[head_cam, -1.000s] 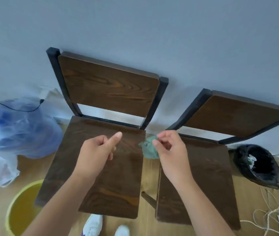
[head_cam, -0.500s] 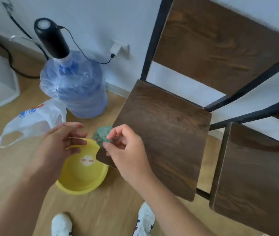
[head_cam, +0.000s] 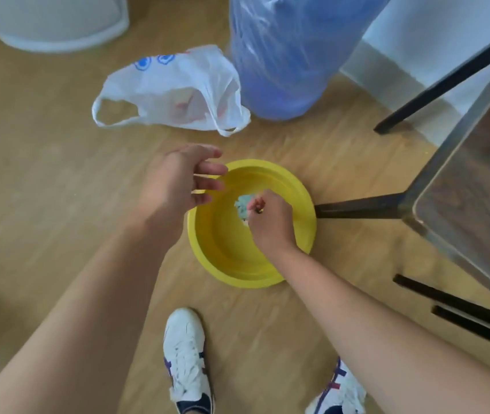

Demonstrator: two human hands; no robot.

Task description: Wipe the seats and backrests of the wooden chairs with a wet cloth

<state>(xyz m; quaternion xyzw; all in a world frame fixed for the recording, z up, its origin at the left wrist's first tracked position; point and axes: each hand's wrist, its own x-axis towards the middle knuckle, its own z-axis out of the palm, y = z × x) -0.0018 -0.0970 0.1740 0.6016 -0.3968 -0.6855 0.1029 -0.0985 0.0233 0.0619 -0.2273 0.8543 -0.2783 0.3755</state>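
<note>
While the cloth is pinched by the right hand and lowered into the yellow basin, presumably for wetting, the left hand is held empty and loose-fingered at the basin's ten o'clock rim; the chair is seen at three o'clock.

The yellow bowl is sitting on the floor with its top wide open. The right hand is holding the cloth and filling the middle of the bowl. The left hand is hovering over the left rim. A dark chair leg is coming right up to the bowl's right edge, and the chair seat is filling the room behind it. A white bag and a big blue water bottle are blocking the far side, past a strip of bare floor
</note>
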